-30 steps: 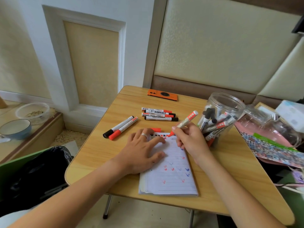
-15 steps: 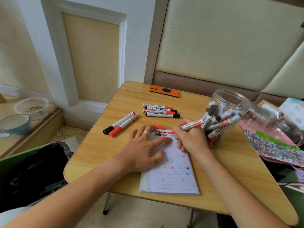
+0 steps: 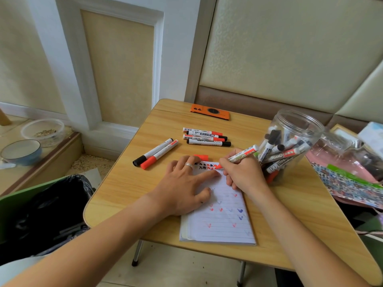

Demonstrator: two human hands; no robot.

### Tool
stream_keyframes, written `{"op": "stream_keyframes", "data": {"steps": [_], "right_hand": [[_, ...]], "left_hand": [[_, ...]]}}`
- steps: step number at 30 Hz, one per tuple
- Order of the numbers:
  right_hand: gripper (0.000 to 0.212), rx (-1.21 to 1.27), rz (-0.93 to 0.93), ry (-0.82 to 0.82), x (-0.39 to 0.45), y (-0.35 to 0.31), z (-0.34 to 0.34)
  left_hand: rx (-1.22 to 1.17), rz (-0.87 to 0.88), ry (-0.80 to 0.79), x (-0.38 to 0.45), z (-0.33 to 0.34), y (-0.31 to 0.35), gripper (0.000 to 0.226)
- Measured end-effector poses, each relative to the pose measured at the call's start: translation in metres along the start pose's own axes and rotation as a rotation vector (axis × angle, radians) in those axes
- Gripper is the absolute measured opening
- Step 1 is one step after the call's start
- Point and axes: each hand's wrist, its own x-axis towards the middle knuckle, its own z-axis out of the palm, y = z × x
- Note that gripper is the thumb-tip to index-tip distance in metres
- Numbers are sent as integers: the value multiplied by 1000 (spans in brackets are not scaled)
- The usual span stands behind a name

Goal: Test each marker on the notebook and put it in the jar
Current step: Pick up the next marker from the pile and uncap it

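Observation:
A lined notebook point(image 3: 223, 222) with red and blue tick marks lies on the wooden table point(image 3: 128, 183). My left hand point(image 3: 184, 187) presses flat on its upper left part. My right hand point(image 3: 242, 172) grips an uncapped red marker point(image 3: 244, 154), tip down on the page's top edge. A red cap point(image 3: 201, 156) lies just beyond the notebook. The clear plastic jar point(image 3: 294, 129) to the right holds several markers. Two markers point(image 3: 155, 154) lie to the left, and several more point(image 3: 205, 137) lie further back.
An orange phone point(image 3: 210, 112) lies at the table's far edge. Pink and patterned clutter point(image 3: 348, 175) crowds the right side. A black-lined bin point(image 3: 41, 206) stands at lower left, with bowls point(image 3: 22, 151) on a low ledge beyond it.
My right hand lowered the red marker from a raised tilt down to the top of the page. My left hand has stayed flat on the notebook.

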Motion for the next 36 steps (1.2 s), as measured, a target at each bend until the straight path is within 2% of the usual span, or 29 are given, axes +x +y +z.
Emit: {"op": "stream_keyframes", "data": {"steps": [8,20,28,36], "right_hand": [[13,6,27,43,1,-1,0],[15,-28,39,13,-1,-2,-1],[10,2,17,19,-2,-5,2],[18,-32,43,21,-2,-4,-2]], "left_hand": [[-1,6,0,0,-1,0,53],[4,5,-25,1,-2,1,52],[13,14,-6,1,1,-1,52],[24,15,-6,1,0,-1,53]]}}
